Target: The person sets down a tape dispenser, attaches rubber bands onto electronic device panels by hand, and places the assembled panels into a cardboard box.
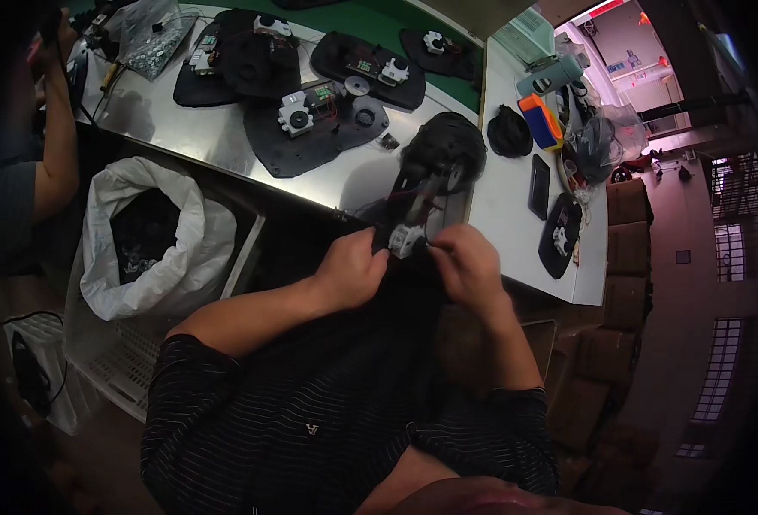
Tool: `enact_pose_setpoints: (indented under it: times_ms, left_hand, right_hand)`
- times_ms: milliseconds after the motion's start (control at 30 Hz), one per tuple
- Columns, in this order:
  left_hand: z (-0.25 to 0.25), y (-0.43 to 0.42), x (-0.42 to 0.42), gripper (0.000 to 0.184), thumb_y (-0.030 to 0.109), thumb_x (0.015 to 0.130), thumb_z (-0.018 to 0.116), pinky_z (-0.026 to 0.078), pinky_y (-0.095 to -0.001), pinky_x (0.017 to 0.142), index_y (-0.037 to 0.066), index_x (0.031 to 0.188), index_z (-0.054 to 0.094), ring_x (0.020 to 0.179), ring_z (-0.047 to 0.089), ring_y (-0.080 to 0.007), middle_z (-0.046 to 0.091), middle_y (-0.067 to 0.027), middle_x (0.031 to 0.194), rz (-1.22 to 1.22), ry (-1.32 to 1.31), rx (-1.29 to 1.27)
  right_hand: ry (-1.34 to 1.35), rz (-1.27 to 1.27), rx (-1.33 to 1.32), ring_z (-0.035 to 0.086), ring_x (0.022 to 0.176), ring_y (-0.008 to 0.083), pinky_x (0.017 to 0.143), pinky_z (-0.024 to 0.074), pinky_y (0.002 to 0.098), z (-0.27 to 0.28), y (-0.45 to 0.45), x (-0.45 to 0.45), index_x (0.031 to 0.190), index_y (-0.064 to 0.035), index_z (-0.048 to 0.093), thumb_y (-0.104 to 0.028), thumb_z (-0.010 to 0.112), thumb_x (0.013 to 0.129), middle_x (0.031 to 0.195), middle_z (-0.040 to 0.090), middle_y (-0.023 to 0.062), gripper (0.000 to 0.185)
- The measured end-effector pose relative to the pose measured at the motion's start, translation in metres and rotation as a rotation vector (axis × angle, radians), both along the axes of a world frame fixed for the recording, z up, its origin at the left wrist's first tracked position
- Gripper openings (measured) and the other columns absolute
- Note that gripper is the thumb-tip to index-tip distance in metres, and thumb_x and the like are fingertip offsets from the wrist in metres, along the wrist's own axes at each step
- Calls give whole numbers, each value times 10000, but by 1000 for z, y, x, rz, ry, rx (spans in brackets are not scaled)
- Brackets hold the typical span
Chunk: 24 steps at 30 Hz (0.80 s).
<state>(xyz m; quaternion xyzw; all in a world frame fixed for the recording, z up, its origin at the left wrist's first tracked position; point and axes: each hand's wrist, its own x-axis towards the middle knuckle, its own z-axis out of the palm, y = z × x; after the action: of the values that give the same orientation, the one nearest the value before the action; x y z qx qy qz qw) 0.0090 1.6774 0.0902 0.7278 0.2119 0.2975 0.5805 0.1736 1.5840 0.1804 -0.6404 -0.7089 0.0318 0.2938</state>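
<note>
A black plastic assembly [412,176] with wires and a rounded black part at its far end leans over the table's front edge. At its near end is a white motor-like module [407,242]. My left hand [352,268] is closed on the assembly's near left side, its thumb beside the white module. Right of the module, the fingers of my right hand [471,264] are pinched together close to it. What lies between those fingertips is too small to make out.
Several black panels with white modules, one a panel [280,137], lie on the metal table [224,142]. A white sack [190,232] of dark parts stands in a crate [121,360] at left. Another person's arm [57,146] is far left. A phone-like slab [539,187] lies right.
</note>
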Motion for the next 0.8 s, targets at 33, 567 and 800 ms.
enact_pose_setpoints:
  times_ms: [33, 567, 800]
  left_hand:
    - [-1, -1, 0, 144, 77, 826, 522, 490, -440, 660, -44, 896, 556, 750, 594, -422, 606, -240, 790, 0, -7, 0]
    - [-6, -3, 7, 171, 96, 829, 523, 494, -331, 664, 6, 945, 611, 719, 638, -235, 649, -139, 784, -22, -109, -245]
    - [-9, -5, 9, 200, 125, 824, 532, 473, -291, 641, 38, 976, 627, 680, 598, -152, 631, -78, 747, -56, -105, -373]
  right_hand:
    - [-1, 40, 7, 581, 705, 295, 613, 471, 348, -2, 1, -4, 829, -11, 577, 35, 665, 717, 789, 593, 126, 150]
    - [-35, 16, 73, 571, 875, 320, 711, 488, 374, -19, -18, -14, 811, 9, 582, 71, 685, 649, 978, 556, 165, 201]
    - [-63, -39, 107, 532, 1048, 370, 874, 463, 411, -35, -28, -15, 805, 5, 592, 52, 703, 632, 1115, 533, 199, 211]
